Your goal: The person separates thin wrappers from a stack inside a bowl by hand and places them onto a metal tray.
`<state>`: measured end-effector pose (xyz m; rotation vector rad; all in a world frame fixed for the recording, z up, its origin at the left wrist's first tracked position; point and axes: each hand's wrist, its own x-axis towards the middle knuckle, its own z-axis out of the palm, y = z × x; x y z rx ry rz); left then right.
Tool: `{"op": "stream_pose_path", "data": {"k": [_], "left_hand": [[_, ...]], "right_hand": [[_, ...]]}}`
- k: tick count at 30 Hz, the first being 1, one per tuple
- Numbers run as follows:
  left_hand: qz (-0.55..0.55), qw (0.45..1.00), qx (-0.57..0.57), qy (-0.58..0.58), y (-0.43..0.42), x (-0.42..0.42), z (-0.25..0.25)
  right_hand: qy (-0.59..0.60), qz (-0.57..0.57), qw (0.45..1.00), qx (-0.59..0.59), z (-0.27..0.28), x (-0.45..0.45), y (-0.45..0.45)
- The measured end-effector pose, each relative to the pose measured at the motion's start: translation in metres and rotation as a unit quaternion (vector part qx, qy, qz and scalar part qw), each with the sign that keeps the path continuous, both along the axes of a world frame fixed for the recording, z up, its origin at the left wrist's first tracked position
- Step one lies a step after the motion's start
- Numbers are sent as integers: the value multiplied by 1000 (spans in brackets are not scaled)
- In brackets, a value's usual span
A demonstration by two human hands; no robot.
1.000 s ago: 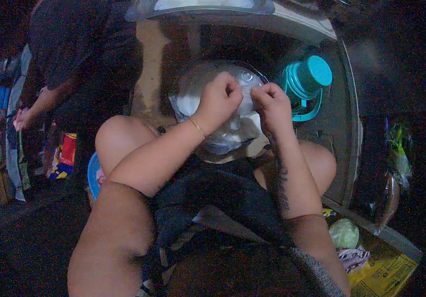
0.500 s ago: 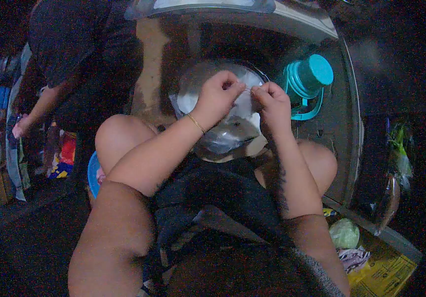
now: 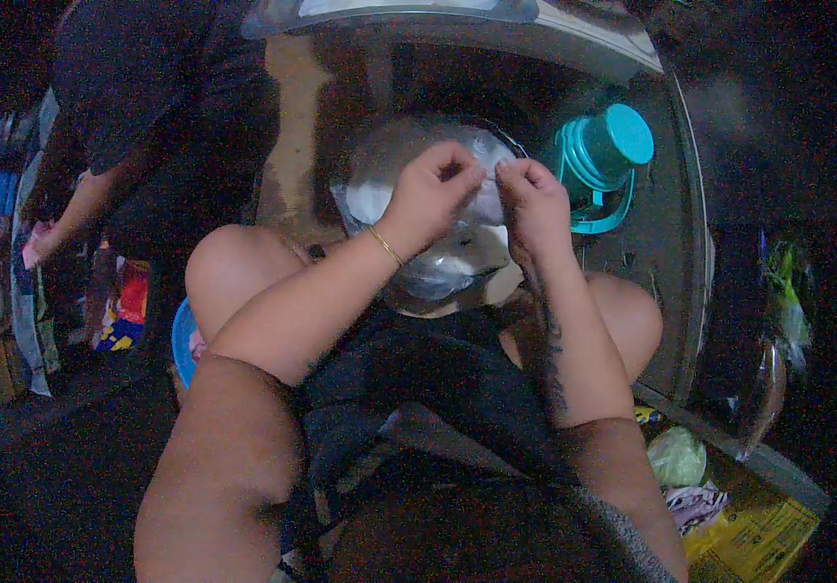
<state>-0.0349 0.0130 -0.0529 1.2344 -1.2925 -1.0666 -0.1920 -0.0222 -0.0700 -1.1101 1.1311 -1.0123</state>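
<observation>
The left hand [image 3: 436,189] and right hand [image 3: 537,199] are close together above clear plastic [image 3: 443,270], thumb and fingers drawn together on each; I cannot tell whether either grip pinches a bit of it. The plastic lies between the person's bent knees [image 3: 236,270]. A turquoise container [image 3: 610,154] with a handle is beyond the right hand, near it.
</observation>
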Motion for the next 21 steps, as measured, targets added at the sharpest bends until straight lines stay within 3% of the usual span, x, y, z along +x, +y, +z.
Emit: {"op": "stream_pose_path", "data": {"k": [3,7,8,9,13,16,19,21], "left_hand": [[41,997,54,32,1,0,5],[-13,992,49,119,-3,-1,0],[-12,996,21,88,-4,-3,-2],[-12,997,45,66,7,-5,-21],[5,996,88,6,9,-7,-18],[77,994,38,68,0,-14,-15],[118,991,-46,42,-2,-15,-16],[98,994,-32,43,-6,-9,-11]], "right_hand": [[-96,-30,994,34,-3,1,0],[166,15,978,-123,-8,-7,-7],[150,35,980,-126,-1,-6,-5],[120,54,988,-77,-29,-6,9],[-26,69,997,-8,-8,-3,24],[20,36,996,-76,3,-6,19],[24,12,997,-66,8,-16,22],[31,-9,997,-74,4,-18,20]]}}
